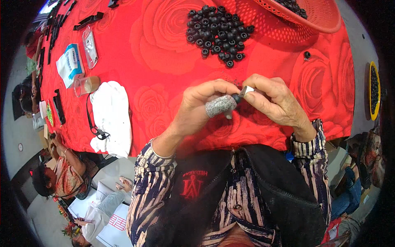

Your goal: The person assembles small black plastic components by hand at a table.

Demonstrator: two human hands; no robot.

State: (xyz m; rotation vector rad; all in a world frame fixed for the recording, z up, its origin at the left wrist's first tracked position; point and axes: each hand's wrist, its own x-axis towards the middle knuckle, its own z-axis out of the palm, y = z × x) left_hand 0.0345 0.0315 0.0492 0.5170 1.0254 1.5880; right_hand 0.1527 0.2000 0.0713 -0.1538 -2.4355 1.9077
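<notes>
Where the red rose-patterned cloth [164, 53] covers the table, we see a heap of black rings [218, 31] beyond our hands, and other people seated left of the cloth. Our left hand [201, 105] and right hand [273, 101] both pinch one small black part [238, 97] just nearer than the heap; we cannot tell its axis.

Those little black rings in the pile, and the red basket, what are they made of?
The black rings look like rubber or soft plastic: dull black, barely shiny, all one moulded shape. The red basket looks like hard plastic: bright even colour, with a neat grid of small holes. Neither can be told for sure.
</notes>
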